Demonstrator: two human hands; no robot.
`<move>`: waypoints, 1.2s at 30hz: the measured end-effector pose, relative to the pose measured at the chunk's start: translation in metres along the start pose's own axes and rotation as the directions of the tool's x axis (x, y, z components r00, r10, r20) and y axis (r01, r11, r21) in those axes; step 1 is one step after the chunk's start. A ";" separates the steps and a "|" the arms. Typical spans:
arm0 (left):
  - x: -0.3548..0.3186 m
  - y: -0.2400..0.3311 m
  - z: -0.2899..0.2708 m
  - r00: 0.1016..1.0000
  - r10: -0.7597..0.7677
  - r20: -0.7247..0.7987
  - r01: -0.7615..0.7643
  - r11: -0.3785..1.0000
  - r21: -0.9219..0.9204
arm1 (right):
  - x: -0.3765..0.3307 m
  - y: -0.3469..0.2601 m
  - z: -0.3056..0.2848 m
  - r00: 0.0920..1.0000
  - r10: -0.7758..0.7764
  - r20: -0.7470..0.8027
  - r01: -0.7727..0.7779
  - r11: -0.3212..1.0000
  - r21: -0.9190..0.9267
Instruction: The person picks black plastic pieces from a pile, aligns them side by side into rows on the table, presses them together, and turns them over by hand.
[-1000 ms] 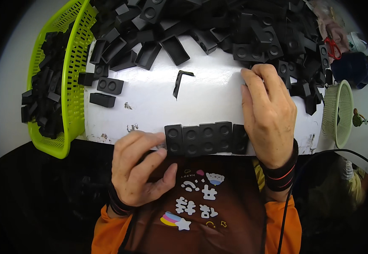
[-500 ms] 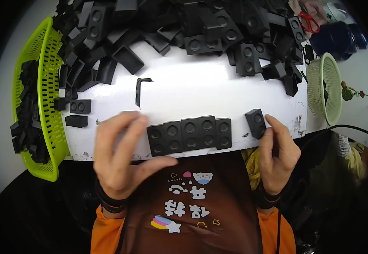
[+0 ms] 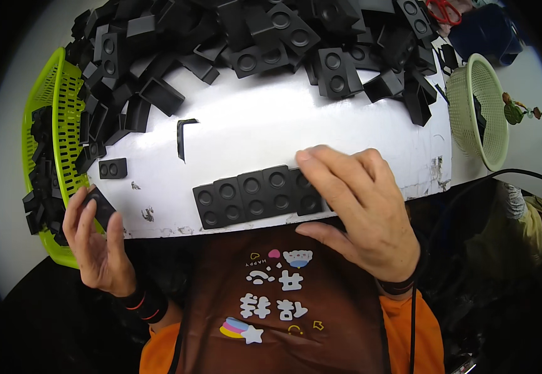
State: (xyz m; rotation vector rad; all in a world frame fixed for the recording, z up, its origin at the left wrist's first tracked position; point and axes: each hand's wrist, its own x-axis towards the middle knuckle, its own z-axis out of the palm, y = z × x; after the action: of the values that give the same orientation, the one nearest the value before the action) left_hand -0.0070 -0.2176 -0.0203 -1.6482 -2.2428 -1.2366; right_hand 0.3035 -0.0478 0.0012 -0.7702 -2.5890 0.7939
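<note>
1 blk block point(image 3: 101, 209) held in L hand point(image 3: 99, 252); blk block row point(image 3: 246, 198) btwn hands, R hand point(image 3: 302, 192) spread loose o/ its end.

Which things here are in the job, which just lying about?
Likely in the job:
- block in left hand
- block row by right hand
- block pile
- green basket

Apparently lying about:
- red scissors
- blue container

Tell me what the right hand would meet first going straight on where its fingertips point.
The right hand would likely cross the bare white board toward the upper left and meet the pile of black blocks first; its height over the board is hard to judge.
</note>
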 end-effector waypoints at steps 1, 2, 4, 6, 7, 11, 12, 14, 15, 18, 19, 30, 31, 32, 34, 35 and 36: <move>-0.002 0.010 0.001 0.997 0.060 0.046 -0.054 0.991 -0.125 | 0.003 0.000 0.003 1.000 -0.004 0.015 0.004 1.000 -0.009; -0.004 0.019 0.004 0.988 0.131 0.078 -0.108 0.963 -0.248 | 0.002 0.004 0.004 1.000 -0.014 0.014 0.014 1.000 -0.007; -0.009 0.029 0.013 0.971 0.162 0.174 -0.104 0.948 -0.301 | 0.001 0.014 0.005 0.999 -0.017 -0.039 0.020 0.996 0.086; -0.013 0.031 0.025 0.946 0.187 0.264 -0.095 0.941 -0.326 | 0.000 0.015 0.006 0.997 -0.031 -0.065 0.037 0.995 0.093; -0.015 0.032 0.032 0.930 0.214 0.298 -0.133 0.954 -0.270 | -0.001 0.014 0.007 0.997 -0.017 -0.077 0.024 0.996 0.084; -0.014 0.034 0.025 0.932 0.166 0.322 -0.128 0.982 -0.137 | -0.005 0.016 0.006 0.996 -0.022 -0.088 0.029 0.997 0.074; -0.013 0.033 0.019 0.933 0.118 0.340 -0.066 0.985 -0.161 | -0.004 0.016 0.006 0.996 -0.016 -0.087 0.021 0.998 0.057; -0.009 0.038 0.026 0.931 0.166 0.324 -0.126 0.982 -0.141 | -0.004 0.018 0.014 0.990 -0.037 -0.136 0.051 0.994 0.098; -0.008 0.042 0.030 0.929 0.178 0.325 -0.138 0.980 -0.144 | -0.003 0.017 0.014 0.992 -0.054 -0.113 0.063 0.995 0.083; -0.007 0.043 0.033 0.939 0.161 0.303 -0.116 0.980 -0.163 | -0.008 0.012 0.011 0.994 -0.009 -0.113 0.021 0.995 0.100; -0.004 0.039 0.030 0.939 0.167 0.300 -0.118 0.978 -0.175 | -0.011 0.011 0.010 0.988 0.068 -0.139 -0.049 0.990 0.134; -0.005 0.076 0.014 0.866 0.124 0.484 0.003 0.968 -0.252 | -0.028 -0.004 0.000 0.990 -0.018 -0.137 0.051 0.970 0.240; 0.001 0.077 0.011 0.839 0.096 0.536 0.067 0.959 -0.277 | -0.025 -0.008 -0.008 0.994 0.006 -0.105 0.022 0.965 0.260; 0.005 0.079 0.008 0.811 0.069 0.582 0.126 0.949 -0.289 | -0.022 -0.008 -0.012 0.994 0.017 -0.107 0.010 0.969 0.246; 0.019 0.074 0.021 0.817 0.078 0.572 0.168 0.916 -0.364 | -0.012 0.000 -0.020 0.996 0.086 0.007 -0.083 0.941 0.327; 0.029 0.071 0.028 0.800 0.092 0.593 0.168 0.915 -0.368 | -0.004 0.005 -0.023 0.992 0.117 0.047 -0.126 0.925 0.358; 0.038 0.067 0.028 0.792 0.091 0.603 0.171 0.916 -0.364 | 0.005 0.007 -0.024 0.983 0.176 0.055 -0.183 0.893 0.411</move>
State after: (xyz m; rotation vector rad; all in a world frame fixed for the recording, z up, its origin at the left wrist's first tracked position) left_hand 0.0436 -0.1644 0.0167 -2.4781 -2.4793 -1.3998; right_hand 0.3134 -0.0302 0.0169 -0.8739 -2.2594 1.3554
